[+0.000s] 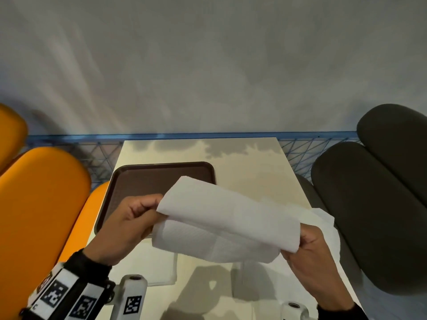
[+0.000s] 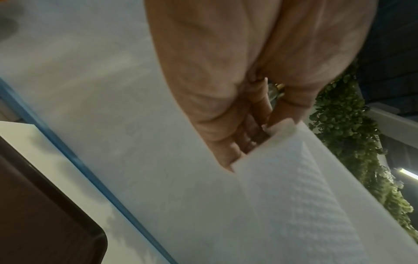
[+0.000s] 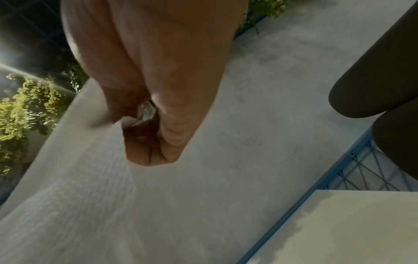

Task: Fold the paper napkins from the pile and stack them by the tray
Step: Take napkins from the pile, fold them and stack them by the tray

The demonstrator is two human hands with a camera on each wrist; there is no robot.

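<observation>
Left hand (image 1: 124, 225) and right hand (image 1: 309, 248) each pinch one end of a white napkin (image 1: 227, 221), doubled over above the table (image 1: 254, 172) beside a brown tray (image 1: 147, 179) with nothing on it.

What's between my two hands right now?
In the head view, only the white paper napkin, doubled over in mid-air. The left hand pinches one end and the right hand pinches the other, above the table.

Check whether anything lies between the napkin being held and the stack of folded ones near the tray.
Nothing visible does. Left hand and right hand hold the napkin in the air directly above the folded stack, which lies on the table just in front of the tray.
</observation>
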